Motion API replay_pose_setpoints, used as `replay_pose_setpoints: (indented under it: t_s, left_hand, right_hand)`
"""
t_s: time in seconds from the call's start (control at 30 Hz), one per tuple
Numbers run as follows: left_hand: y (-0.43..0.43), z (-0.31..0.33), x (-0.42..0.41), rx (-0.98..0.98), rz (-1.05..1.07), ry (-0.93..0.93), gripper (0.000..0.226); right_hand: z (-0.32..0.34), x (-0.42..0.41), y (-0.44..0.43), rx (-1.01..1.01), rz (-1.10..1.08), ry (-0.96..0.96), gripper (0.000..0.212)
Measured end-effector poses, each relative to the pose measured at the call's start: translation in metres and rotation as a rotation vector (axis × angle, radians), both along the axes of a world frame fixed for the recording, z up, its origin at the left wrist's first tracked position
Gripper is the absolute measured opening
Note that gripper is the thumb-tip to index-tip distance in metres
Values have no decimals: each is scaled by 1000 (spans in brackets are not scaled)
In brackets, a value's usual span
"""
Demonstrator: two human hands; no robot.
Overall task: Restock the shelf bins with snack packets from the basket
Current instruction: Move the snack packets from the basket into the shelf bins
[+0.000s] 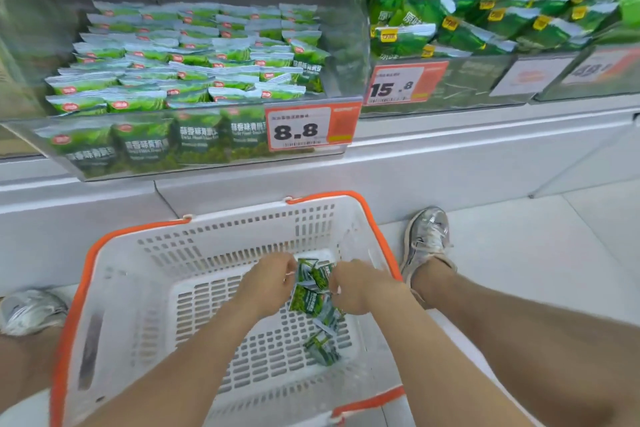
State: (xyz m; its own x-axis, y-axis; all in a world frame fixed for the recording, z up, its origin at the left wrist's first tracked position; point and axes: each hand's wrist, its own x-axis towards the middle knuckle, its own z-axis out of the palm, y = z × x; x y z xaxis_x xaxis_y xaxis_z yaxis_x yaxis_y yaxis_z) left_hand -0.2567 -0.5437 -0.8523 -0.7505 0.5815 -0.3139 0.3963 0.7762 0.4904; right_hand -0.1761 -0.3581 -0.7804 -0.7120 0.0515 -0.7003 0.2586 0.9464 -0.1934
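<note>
Both hands are down inside the white basket (242, 218) with the orange rim. My left hand (268, 279) and right hand (356, 288) are curled in toward each other, gripping a small bunch of green snack packets (311, 288) squeezed between them, fingers of both wrapped onto it. Just below my right hand a few loose packets (323, 347) lie on the slotted basket floor. Up above and ahead of my hands is the clear shelf bin (104, 156), stacked pretty full with the same sort of green packets, and its orange price tag (301, 130) reading 8.8 sits pretty much straight above where my hands meet. Higher up and off to the right of my right hand there's a second bin (467, 80) heaped with bigger green bags (485, 10), tagged 15.8. One silver shoe (427, 239) is on the floor just right of the basket, past my right hand; the other shoe (31, 308) is way out left of my left hand.
</note>
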Motion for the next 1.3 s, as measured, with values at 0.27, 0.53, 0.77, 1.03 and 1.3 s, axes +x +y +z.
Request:
replay_pose_setpoints:
  t_s: [0.27,0.53,0.77,1.03,1.3]
  left_hand:
    - [40,-63,4,-224,-241,-92,67]
    - [23,-77,-3,-69,55,-91,32]
    - [3,-26,-15,293,220,-361,36]
    - [-29,70,-33,486,146,-531,31]
    - [-47,115,-25,840,361,-625,23]
  right_hand:
    - [-32,-11,0,-16,4,34,25]
    - [-33,-17,0,-18,-24,20,32]
    - [-24,-28,-11,-175,-276,202,41]
    - [23,-35,-22,-507,-375,348,51]
    - [63,-22,-44,-855,-652,377,29]
